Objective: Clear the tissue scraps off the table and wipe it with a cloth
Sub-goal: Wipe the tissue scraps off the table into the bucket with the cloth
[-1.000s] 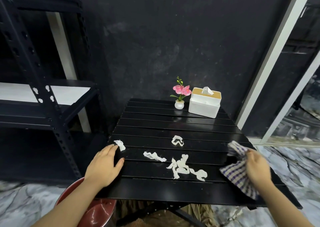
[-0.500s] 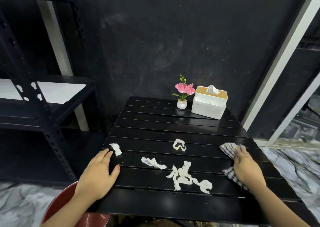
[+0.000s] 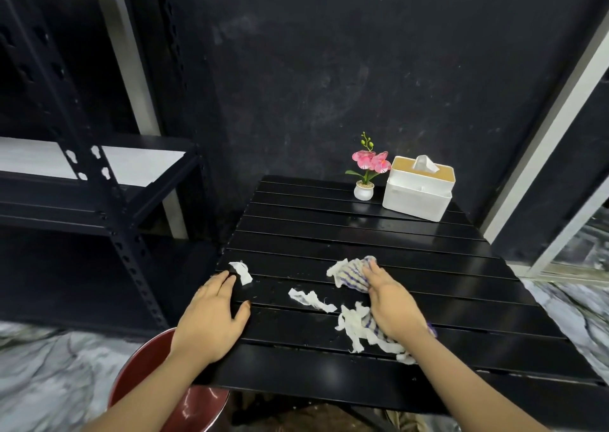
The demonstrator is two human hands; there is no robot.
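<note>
While the right hand presses the cloth flat, this is how things lie:

Right hand point(image 3: 392, 303): palm down on the checked cloth point(image 3: 352, 271), fingers straight and spread over it, pressing it onto the bench point(image 3: 329, 230); nothing is pinched.
Cloth: bunched under and ahead of the hand at mid-bench, blurred; its purple-striped edge shows past the fingertips and again at the wrist.
Tissue scraps: one small piece point(image 3: 242, 271) near the left edge, just beyond the left fingertips; one strip point(image 3: 311, 299) between the two hands; a tangled bunch point(image 3: 359, 329) against the right hand's near side, partly under the cloth.
Left hand point(image 3: 212, 316): flat on the bench's near left corner, fingers relaxed and extended, thumb out, holding nothing.
Far edge of bench: a small pot with a pink flower point(image 3: 365, 174) just beside a white tissue box point(image 3: 418, 192).
Below the near left corner: a red round stool point(image 3: 138, 375), partly hidden by the left forearm.
Left of the bench: a dark metal shelf rack point(image 3: 99, 174).
</note>
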